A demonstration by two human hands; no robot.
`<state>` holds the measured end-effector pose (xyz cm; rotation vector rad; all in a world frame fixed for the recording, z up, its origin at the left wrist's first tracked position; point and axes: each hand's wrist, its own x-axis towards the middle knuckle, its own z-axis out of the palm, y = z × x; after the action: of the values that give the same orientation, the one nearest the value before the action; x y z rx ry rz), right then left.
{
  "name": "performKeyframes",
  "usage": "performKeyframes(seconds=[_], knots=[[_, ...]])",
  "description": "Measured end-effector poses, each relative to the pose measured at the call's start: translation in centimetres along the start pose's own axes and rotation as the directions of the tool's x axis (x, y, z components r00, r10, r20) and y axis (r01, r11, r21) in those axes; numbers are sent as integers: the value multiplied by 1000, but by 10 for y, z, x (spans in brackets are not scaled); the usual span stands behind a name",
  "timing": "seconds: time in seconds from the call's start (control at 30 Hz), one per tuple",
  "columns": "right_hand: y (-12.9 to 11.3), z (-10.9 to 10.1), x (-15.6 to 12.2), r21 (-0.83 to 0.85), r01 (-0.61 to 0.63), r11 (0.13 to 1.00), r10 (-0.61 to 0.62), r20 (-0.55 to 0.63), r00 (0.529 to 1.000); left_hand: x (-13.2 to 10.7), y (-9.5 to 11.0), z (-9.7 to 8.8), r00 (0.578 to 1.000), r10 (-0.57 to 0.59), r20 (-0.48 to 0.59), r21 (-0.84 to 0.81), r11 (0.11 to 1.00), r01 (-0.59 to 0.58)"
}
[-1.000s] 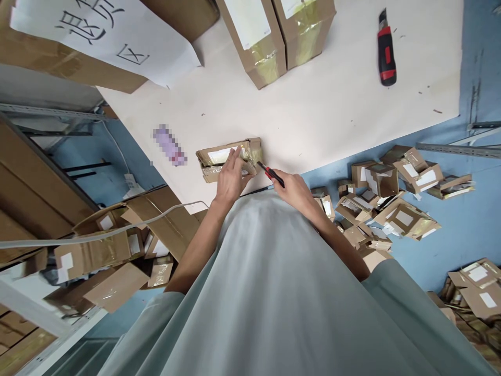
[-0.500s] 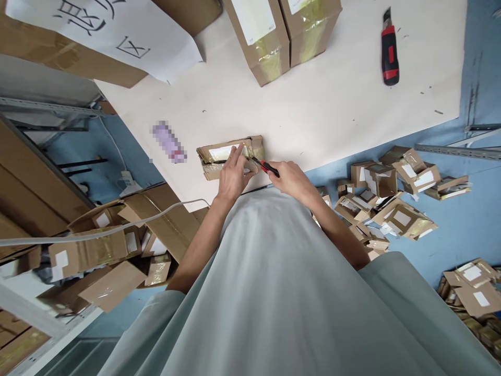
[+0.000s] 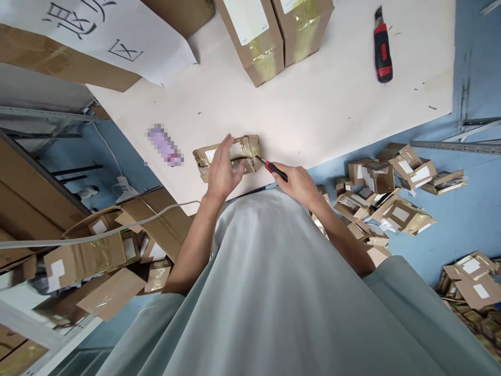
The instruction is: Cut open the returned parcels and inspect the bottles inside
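Note:
A small brown cardboard box [image 3: 252, 143] with tape and a white label lies at the near edge of the white table [image 3: 313, 115]. A dark slit runs along its top. Over the box's left half is my left hand [image 3: 224, 172], fingers stretched and thumb apart, holding nothing; whether it touches the cardboard I cannot tell. My right hand [image 3: 295, 180] is closed round a red and black utility knife [image 3: 276, 169]. The knife's blade points at the box's right end, at or just beside it.
A second utility knife [image 3: 382, 52] lies at the table's far right. Two taped boxes [image 3: 270, 47] stand at the back, near a paper sign [image 3: 117, 36] with handwritten characters. A blurred purple item [image 3: 164, 145] lies left. Opened cartons [image 3: 376, 177] litter the blue floor; a white cable [image 3: 156, 215] crosses left.
My left hand has lifted its fingers and shifted left, uncovering more of the box. My right hand has drawn the knife slightly back from the slit. The view has shifted slightly.

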<state>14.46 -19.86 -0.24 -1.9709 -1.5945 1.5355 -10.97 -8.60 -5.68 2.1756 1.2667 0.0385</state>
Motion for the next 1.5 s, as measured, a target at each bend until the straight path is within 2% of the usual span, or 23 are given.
performKeyframes(seconds=[0.1, 0.2, 0.4, 0.63, 0.8, 0.97, 1.07, 1.2, 1.33, 1.5], knots=[[2, 3, 4, -71, -13, 997, 10, -45, 999, 24, -4, -3, 997, 41, 59, 88, 995, -46], [1, 10, 9, -204, -2, 979, -4, -31, 1000, 40, -6, -2, 989, 72, 128, 138, 986, -89], [-3, 12, 13, -363, 64, 930, -58, 27, 998, 43, -11, -5, 987, 68, 143, 143, 986, -89], [-7, 20, 29, -418, 112, 902, -113, 23, 993, 51, -6, -18, 981, 66, 180, 159, 983, -96], [-3, 38, 46, -334, 94, 938, -103, -8, 995, 54, 1, -23, 982, 35, 187, 189, 979, -71], [17, 65, 49, -181, 25, 983, -63, -208, 976, 56, 15, -25, 980, -21, 197, 190, 982, -17], [23, 79, 44, -137, -7, 991, -36, -308, 951, 53, 25, -20, 982, -48, 181, 225, 974, 6], [24, 89, 39, -120, -31, 992, -12, -341, 940, 47, 29, -12, 985, -66, 161, 242, 970, 25], [29, 97, 43, -28, -75, 997, 58, -403, 913, 44, 28, -7, 988, -50, 146, 226, 974, 16], [40, 113, 51, 116, -38, 992, 91, -501, 861, 43, 31, 5, 996, -22, 83, 197, 980, 5]])
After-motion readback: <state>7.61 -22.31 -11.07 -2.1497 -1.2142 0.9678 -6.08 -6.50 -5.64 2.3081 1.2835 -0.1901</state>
